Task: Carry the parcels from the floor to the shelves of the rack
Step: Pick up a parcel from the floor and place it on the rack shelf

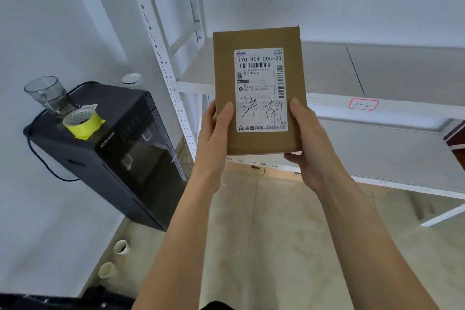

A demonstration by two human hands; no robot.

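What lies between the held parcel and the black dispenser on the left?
In the head view, only the rack's white perforated upright stands between the parcel and the dispenser.

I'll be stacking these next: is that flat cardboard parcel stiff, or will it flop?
The cardboard parcel probably stays stiff: its edges look straight though the left hand and right hand grip only its lower end. Likely light, held upright by fingertips.

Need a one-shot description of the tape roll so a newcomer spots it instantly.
Start at the black dispenser machine standing left of the white rack. On its top sits the yellow tape roll, just in front of a clear glass cup. It is the only bright yellow thing in view.
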